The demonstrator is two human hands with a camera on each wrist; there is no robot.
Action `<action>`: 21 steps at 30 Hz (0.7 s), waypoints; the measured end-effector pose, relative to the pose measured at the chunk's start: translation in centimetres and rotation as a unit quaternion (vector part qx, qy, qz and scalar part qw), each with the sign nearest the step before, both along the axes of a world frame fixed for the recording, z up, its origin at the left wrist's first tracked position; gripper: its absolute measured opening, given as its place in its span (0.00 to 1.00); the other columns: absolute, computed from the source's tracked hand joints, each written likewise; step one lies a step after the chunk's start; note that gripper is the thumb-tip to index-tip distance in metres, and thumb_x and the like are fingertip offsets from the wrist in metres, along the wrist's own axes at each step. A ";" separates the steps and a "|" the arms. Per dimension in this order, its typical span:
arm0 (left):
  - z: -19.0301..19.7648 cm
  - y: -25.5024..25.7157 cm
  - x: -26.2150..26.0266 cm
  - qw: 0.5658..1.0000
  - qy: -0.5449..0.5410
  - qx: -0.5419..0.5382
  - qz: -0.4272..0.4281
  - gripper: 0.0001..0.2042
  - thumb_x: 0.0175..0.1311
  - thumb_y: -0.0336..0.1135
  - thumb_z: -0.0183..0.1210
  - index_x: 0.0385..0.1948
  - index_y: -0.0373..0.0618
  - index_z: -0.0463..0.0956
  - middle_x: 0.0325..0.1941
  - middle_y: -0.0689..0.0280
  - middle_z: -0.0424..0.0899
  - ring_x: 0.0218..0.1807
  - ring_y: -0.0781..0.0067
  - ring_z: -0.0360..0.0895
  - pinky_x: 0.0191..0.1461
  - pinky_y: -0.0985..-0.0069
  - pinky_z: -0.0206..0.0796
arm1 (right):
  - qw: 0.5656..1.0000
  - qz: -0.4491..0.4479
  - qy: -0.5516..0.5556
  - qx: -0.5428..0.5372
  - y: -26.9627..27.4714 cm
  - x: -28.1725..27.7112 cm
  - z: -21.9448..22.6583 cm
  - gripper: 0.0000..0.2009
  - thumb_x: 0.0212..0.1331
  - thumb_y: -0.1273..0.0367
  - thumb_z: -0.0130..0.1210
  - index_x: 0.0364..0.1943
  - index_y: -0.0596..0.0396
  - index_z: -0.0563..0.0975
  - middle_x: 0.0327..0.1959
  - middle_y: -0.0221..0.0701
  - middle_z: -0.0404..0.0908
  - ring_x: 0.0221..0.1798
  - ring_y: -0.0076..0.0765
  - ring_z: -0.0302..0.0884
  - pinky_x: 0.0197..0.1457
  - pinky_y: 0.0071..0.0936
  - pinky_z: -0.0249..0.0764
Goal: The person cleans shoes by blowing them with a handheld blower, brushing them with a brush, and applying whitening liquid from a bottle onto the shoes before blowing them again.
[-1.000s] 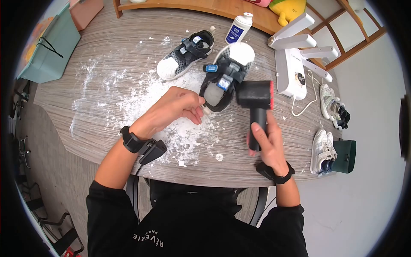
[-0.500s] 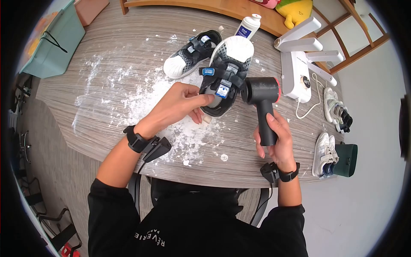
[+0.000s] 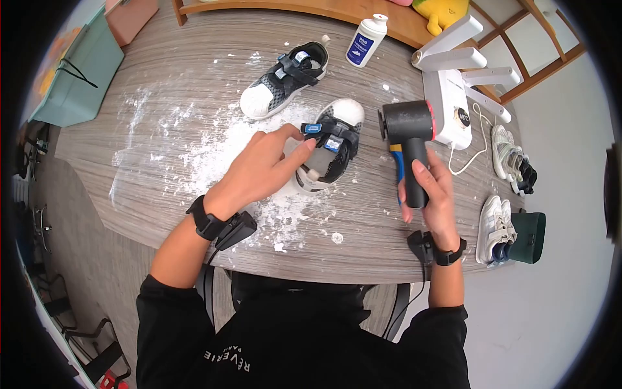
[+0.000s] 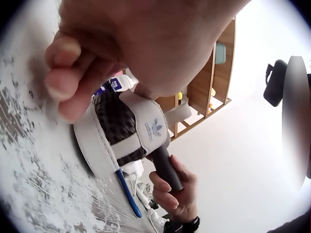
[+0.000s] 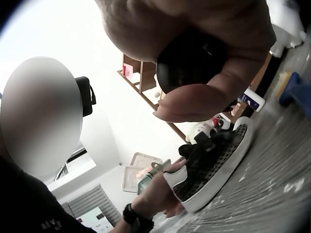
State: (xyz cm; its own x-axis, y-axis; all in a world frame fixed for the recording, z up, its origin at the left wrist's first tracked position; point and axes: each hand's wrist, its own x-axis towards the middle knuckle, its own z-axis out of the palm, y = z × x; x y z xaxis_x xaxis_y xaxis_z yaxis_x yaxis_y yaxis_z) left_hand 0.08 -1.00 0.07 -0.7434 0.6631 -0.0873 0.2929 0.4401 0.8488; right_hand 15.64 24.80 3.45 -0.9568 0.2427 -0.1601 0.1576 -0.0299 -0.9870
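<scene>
A black and white shoe (image 3: 350, 114) with two straps rests on the powdery table, toe away from the person. At its collar, the left hand (image 3: 256, 167) pinches the left edge between thumb and index finger beside a blue strap tab (image 3: 311, 128). The right hand (image 3: 435, 194) holds a black handheld blower (image 3: 407, 120) by its handle, to the right of the shoe. The left wrist view shows the shoe's white heel (image 4: 153, 127) close to the left fingers. Partly under the blower lies a brush with a blue handle (image 3: 400, 174). The matching shoe (image 3: 259, 100) stands behind.
White powder (image 3: 214, 146) covers the table's middle. Behind stand a white bottle (image 3: 367, 42) and a wooden shelf (image 3: 311, 9). At right are a white rack-like device (image 3: 447, 110) with a cable, pale shoes (image 3: 490, 227) and a green box (image 3: 528, 236). A teal bin (image 3: 91, 74) is at left.
The shoe in the left hand has come down toward the person, onto the table. The right hand has carried the blower right and slightly up, away from it, and the blue-handled brush now shows.
</scene>
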 end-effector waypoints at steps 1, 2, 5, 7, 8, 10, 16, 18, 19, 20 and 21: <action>0.4 -0.2 0.0 1.000 0.000 -0.002 -0.001 0.20 0.76 0.46 0.55 0.49 0.33 0.77 0.11 0.64 0.74 0.11 0.79 0.70 0.19 0.78 0.60 | 1.000 -0.001 0.000 -0.002 0.2 0.0 0.2 0.22 0.75 0.60 0.52 0.62 0.62 0.68 0.20 0.35 0.78 0.11 0.28 0.70 0.14 0.24 0.65; 1.2 -0.5 0.1 0.999 0.051 0.009 0.002 0.17 0.76 0.44 0.57 0.49 0.35 0.78 0.10 0.66 0.72 0.11 0.79 0.66 0.19 0.78 0.58 | 0.997 -0.019 0.028 0.071 0.4 0.0 0.3 0.22 0.74 0.62 0.54 0.64 0.63 0.68 0.20 0.33 0.77 0.13 0.25 0.71 0.15 0.22 0.65; 2.6 -1.5 0.1 0.992 0.120 0.034 -0.012 0.15 0.66 0.38 0.68 0.49 0.41 0.81 0.12 0.70 0.70 0.14 0.81 0.62 0.22 0.79 0.57 | 0.983 -0.054 0.071 0.159 1.2 0.2 -0.1 0.24 0.71 0.66 0.58 0.66 0.63 0.69 0.24 0.31 0.78 0.20 0.21 0.73 0.22 0.20 0.67; 2.7 -1.9 0.3 0.984 0.102 0.090 -0.117 0.20 0.55 0.35 0.76 0.49 0.43 0.83 0.17 0.71 0.71 0.19 0.81 0.67 0.25 0.79 0.58 | 0.957 -0.062 0.140 0.245 1.7 0.0 -0.9 0.24 0.69 0.67 0.59 0.66 0.61 0.70 0.29 0.32 0.81 0.24 0.21 0.74 0.27 0.21 0.70; 2.6 -1.8 0.5 0.980 0.109 0.090 -0.139 0.24 0.46 0.34 0.80 0.48 0.44 0.85 0.22 0.71 0.73 0.23 0.81 0.69 0.28 0.79 0.59 | 0.963 -0.053 0.117 0.238 1.8 0.1 -0.6 0.24 0.66 0.68 0.61 0.65 0.61 0.71 0.33 0.36 0.82 0.29 0.24 0.77 0.33 0.25 0.73; 2.7 -1.5 0.5 0.975 0.122 0.062 -0.176 0.23 0.45 0.34 0.80 0.46 0.43 0.85 0.23 0.71 0.74 0.24 0.80 0.69 0.28 0.79 0.60 | 0.950 -0.059 0.140 0.271 2.0 -0.1 -1.7 0.25 0.65 0.69 0.61 0.66 0.60 0.71 0.34 0.39 0.83 0.30 0.30 0.80 0.35 0.27 0.74; 1.3 -0.7 1.2 0.973 0.158 0.065 -0.158 0.11 0.46 0.19 0.71 0.33 0.37 0.83 0.27 0.66 0.79 0.27 0.77 0.71 0.33 0.79 0.61 | 0.884 -0.064 0.259 0.383 2.7 0.2 -2.5 0.27 0.60 0.71 0.64 0.65 0.55 0.72 0.41 0.45 0.85 0.39 0.52 0.85 0.42 0.34 0.77; 1.3 -0.2 1.2 0.969 0.165 0.078 -0.165 0.12 0.45 0.19 0.71 0.33 0.38 0.84 0.25 0.67 0.76 0.26 0.77 0.70 0.32 0.79 0.60 | 0.882 -0.048 0.267 0.385 2.9 0.7 -2.4 0.27 0.57 0.73 0.64 0.64 0.53 0.73 0.45 0.44 0.85 0.41 0.55 0.84 0.43 0.36 0.79; 1.1 -0.1 1.2 0.967 0.171 0.106 -0.153 0.12 0.44 0.19 0.72 0.33 0.39 0.84 0.22 0.67 0.73 0.25 0.76 0.69 0.31 0.79 0.60 | 0.884 -0.059 0.267 0.379 3.1 0.7 -2.7 0.27 0.57 0.73 0.64 0.64 0.53 0.73 0.45 0.44 0.85 0.41 0.55 0.84 0.43 0.36 0.79; 0.9 -0.5 1.0 0.968 0.175 0.105 -0.147 0.11 0.46 0.19 0.72 0.33 0.37 0.83 0.25 0.66 0.77 0.26 0.77 0.69 0.32 0.78 0.61 | 0.849 -0.072 0.300 0.429 3.4 0.6 -2.9 0.27 0.56 0.72 0.65 0.63 0.52 0.74 0.44 0.42 0.85 0.39 0.54 0.84 0.41 0.37 0.78; 0.6 -0.8 1.0 0.967 0.179 0.100 -0.153 0.11 0.46 0.19 0.72 0.33 0.37 0.83 0.25 0.66 0.77 0.26 0.77 0.69 0.32 0.78 0.61 | 0.808 -0.084 0.333 0.479 3.7 0.5 -3.1 0.28 0.55 0.72 0.66 0.63 0.51 0.75 0.43 0.39 0.85 0.36 0.53 0.83 0.38 0.37 0.78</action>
State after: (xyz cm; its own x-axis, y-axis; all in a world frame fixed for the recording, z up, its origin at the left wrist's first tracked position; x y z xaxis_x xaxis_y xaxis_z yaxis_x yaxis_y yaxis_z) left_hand 1.07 -1.77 0.69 -0.4686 0.8342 0.2907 0.6736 0.1246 0.7285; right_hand 16.17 28.48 0.36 -0.6939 0.0842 0.7151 -0.3454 0.8325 -0.4331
